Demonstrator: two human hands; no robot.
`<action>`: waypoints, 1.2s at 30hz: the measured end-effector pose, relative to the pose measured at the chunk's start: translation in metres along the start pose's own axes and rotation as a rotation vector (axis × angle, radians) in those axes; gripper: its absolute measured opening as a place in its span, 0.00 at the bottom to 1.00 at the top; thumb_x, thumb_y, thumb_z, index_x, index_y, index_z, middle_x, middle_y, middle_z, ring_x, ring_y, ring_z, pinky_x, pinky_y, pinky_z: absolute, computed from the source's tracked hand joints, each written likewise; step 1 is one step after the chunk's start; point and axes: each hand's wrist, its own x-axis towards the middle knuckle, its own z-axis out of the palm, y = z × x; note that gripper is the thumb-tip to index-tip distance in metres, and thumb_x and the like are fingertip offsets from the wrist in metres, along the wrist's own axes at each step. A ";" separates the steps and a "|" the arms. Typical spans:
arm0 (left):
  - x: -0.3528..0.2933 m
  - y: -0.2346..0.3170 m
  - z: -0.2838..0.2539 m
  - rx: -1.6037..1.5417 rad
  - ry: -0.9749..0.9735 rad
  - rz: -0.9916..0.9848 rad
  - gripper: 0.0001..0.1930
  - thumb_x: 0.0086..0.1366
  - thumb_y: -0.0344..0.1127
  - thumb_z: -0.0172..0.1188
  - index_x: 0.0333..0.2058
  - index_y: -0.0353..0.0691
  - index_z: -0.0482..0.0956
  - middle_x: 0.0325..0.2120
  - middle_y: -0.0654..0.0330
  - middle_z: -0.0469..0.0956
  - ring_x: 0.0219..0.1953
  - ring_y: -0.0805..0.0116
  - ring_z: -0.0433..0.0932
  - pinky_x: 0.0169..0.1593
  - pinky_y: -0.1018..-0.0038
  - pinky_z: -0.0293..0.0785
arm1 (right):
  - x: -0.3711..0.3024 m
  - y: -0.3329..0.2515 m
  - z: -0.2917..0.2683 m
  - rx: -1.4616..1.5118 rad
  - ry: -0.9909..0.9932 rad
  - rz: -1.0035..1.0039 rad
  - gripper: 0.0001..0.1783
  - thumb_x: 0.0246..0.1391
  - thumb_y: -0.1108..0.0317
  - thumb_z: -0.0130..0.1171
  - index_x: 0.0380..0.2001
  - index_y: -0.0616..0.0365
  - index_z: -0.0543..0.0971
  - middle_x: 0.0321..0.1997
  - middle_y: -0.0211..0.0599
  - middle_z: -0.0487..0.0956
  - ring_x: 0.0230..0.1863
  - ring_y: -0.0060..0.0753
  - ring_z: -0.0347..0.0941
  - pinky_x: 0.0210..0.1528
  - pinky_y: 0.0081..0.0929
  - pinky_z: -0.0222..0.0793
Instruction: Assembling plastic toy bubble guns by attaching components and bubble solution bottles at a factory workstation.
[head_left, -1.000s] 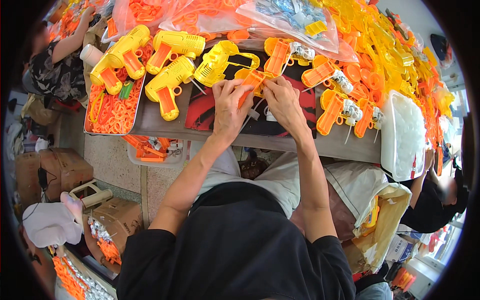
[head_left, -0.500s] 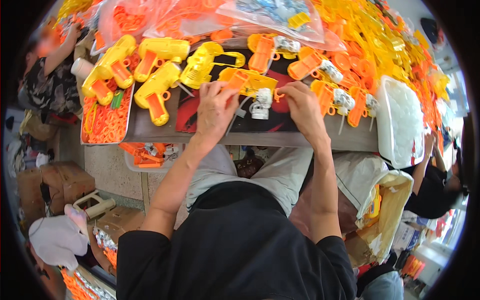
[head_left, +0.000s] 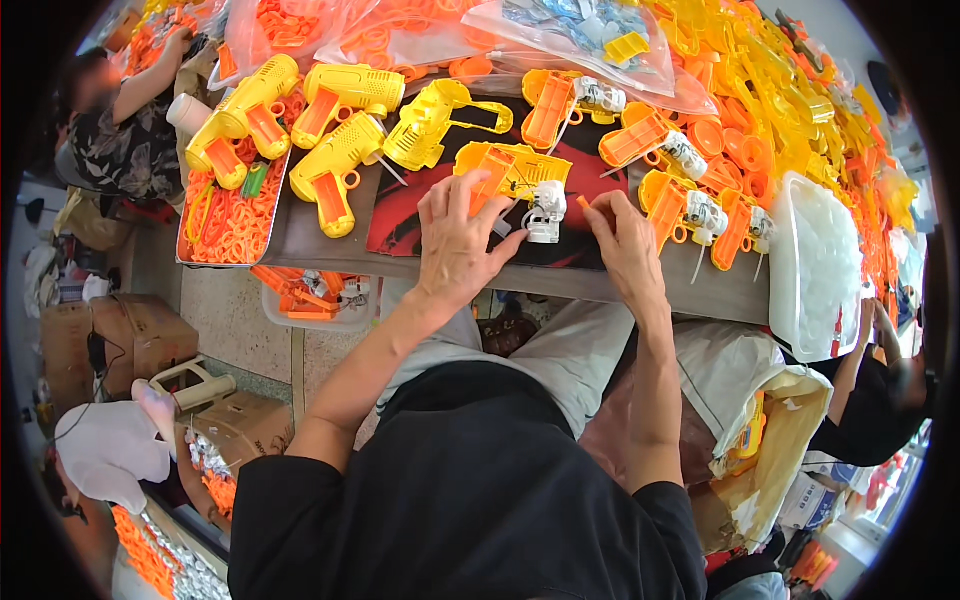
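Note:
In front of me lies a yellow toy water-gun shell half [head_left: 540, 172] with an orange handle insert [head_left: 492, 168]. A white and clear pump mechanism [head_left: 545, 212] sits at its near side. My left hand [head_left: 458, 240] is spread over the left part; its fingertips touch the orange insert, and its thumb reaches to the mechanism's left side. Just right of the mechanism, my right hand [head_left: 628, 238] pinches a small orange piece [head_left: 584, 202], held apart from the shell. Its exact shape is partly hidden by the fingers.
Several yellow gun bodies [head_left: 340, 160] lie at the left, beside a tray of orange rings [head_left: 235, 225]. More halves with pumps [head_left: 665, 205] lie right, before a white bin [head_left: 785, 260]. Yellow and orange parts [head_left: 770, 110] are heaped behind. Other people work at both sides.
My right hand has drawn the small orange piece away from the shell's right end. My left thumb has spread from the fingers toward the pump mechanism. The view has shifted slightly.

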 end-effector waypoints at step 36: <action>0.028 -0.046 0.027 -0.291 0.056 0.086 0.16 0.69 0.36 0.58 0.52 0.37 0.78 0.52 0.53 0.75 0.58 0.54 0.70 0.62 0.61 0.66 | -0.008 -0.055 0.074 -0.372 0.359 -0.349 0.16 0.45 0.65 0.72 0.41 0.50 0.83 0.43 0.24 0.82 0.44 0.32 0.72 0.51 0.37 0.59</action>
